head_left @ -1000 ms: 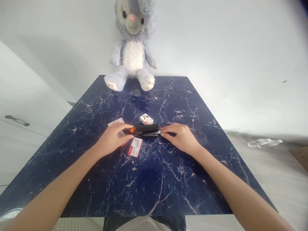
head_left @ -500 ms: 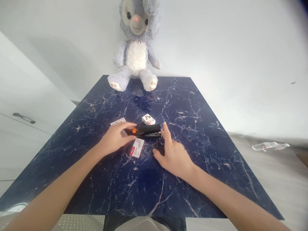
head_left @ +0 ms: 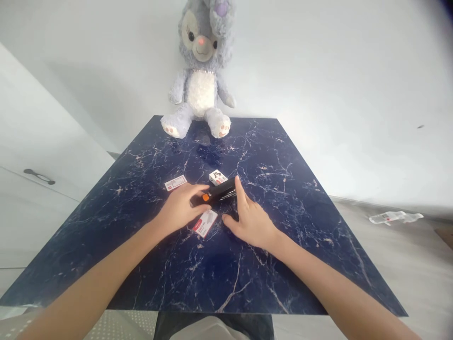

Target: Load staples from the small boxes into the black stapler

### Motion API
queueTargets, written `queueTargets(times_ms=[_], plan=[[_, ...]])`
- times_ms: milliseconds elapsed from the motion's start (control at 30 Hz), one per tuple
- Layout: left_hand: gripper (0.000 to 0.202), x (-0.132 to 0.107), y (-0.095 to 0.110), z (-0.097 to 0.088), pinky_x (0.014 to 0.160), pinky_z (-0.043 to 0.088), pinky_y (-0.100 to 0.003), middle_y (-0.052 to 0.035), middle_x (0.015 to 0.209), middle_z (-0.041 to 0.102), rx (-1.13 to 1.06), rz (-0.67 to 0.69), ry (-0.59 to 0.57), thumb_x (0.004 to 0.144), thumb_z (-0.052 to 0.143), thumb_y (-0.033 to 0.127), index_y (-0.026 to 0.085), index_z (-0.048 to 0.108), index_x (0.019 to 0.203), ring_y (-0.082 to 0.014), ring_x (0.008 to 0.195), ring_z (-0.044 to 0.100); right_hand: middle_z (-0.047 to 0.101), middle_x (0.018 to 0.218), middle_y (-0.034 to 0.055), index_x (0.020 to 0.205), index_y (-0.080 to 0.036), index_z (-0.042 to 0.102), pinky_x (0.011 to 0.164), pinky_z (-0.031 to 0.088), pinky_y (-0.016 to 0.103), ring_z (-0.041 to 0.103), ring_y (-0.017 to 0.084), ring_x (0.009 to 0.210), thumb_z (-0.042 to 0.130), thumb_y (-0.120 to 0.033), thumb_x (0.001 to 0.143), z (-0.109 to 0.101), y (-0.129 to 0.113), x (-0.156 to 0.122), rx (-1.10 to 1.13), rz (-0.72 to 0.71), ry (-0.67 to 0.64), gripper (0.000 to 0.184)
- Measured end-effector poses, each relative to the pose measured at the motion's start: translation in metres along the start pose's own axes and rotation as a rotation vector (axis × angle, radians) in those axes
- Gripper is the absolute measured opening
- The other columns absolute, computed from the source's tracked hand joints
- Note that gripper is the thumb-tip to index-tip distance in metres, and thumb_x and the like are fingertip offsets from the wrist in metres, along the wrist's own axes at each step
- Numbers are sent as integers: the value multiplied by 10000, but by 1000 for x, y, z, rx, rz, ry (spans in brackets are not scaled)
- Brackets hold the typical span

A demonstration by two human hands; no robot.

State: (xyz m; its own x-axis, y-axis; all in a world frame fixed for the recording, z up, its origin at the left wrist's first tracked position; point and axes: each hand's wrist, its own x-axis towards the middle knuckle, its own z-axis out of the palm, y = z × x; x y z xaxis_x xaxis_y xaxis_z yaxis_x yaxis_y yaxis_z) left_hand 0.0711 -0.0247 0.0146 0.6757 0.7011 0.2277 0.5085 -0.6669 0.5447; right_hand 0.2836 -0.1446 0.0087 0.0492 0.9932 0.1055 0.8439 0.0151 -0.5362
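- Table (head_left: 212,264): dark marble top carries everything; plush rabbit (head_left: 201,80) sits at the far edge, well clear of the hands.
- Left hand (head_left: 180,210): fingers closed over the orange rear end of the stapler (head_left: 221,192), pinning it down mid-table.
- Right hand (head_left: 251,222): flat and spread, forefinger along the stapler's front, grips nothing.
- Staple box (head_left: 217,177) just behind the stapler; flat packs (head_left: 205,223) beside the left hand.
- Versus earlier: the stapler's front is swung away, the right hand is off its tip, and the far pack is uncovered.

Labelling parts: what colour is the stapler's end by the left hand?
Orange, on an otherwise black stapler; head view, beside the left hand.
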Motion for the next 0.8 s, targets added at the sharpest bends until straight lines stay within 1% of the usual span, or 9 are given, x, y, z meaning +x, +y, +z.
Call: queueTargets(times_ms=[100,200,300,400,467,533,633,700,800], plan=[[448,-3,17,5,940,527,-434,-68,1102,750,6,163,-116,915,683,390,276,628,1345,-260,1074,660,538,1447,245,1628,-186,-69,731,575,446,703,254,785,486,-255,872,-1,13,7,96,55,87,940],[364,-3,17,-10,1027,474,-472,-65,1191,731,83,259,-187,959,614,413,307,675,1303,-274,1184,611,480,1512,224,1626,-221,-48,782,591,471,709,243,839,445,-177,856,-1,26,8,171,37,159,916],[446,-4,0,-38,1041,462,-493,-74,1280,692,219,121,-138,929,610,535,304,675,1305,-309,1191,614,520,1476,214,1627,-225,8,819,591,507,712,250,849,450,-168,850,1,31,7,169,23,159,896],[645,-8,-17,-55,854,547,-440,-100,1275,678,310,-102,-152,802,664,692,294,669,1309,-343,1031,681,544,1445,219,1627,-213,51,828,584,525,708,260,838,454,-168,846,2,30,6,139,20,160,880],[725,-13,-21,-56,775,558,-410,-110,1287,673,318,-166,-207,735,712,712,294,653,1323,-341,944,705,538,1449,223,1627,-216,50,802,588,515,704,258,822,453,-168,847,3,29,7,137,15,167,879],[690,-16,-17,-52,808,560,-418,-111,1352,646,305,-150,-242,750,739,637,298,631,1340,-349,990,704,530,1459,220,1627,-223,46,773,593,497,700,250,805,454,-166,846,3,28,7,146,20,167,883],[566,-17,-2,-49,991,523,-436,-69,1446,586,186,-8,-294,836,706,412,328,586,1383,-331,1211,631,531,1460,213,1625,-226,54,762,594,482,691,234,777,459,-165,844,2,28,8,154,33,153,882],[585,-17,10,-49,1091,474,-419,-37,1483,552,51,101,-345,848,672,274,348,553,1415,-292,1320,561,537,1451,213,1622,-218,71,780,591,489,684,221,752,462,-164,840,2,28,9,151,35,156,876],[644,-18,23,-46,1143,441,-423,-11,1523,515,-79,212,-481,844,604,141,365,529,1443,-263,1376,512,547,1437,215,1617,-205,104,804,587,499,682,219,754,464,-163,833,3,29,8,146,20,178,864]])
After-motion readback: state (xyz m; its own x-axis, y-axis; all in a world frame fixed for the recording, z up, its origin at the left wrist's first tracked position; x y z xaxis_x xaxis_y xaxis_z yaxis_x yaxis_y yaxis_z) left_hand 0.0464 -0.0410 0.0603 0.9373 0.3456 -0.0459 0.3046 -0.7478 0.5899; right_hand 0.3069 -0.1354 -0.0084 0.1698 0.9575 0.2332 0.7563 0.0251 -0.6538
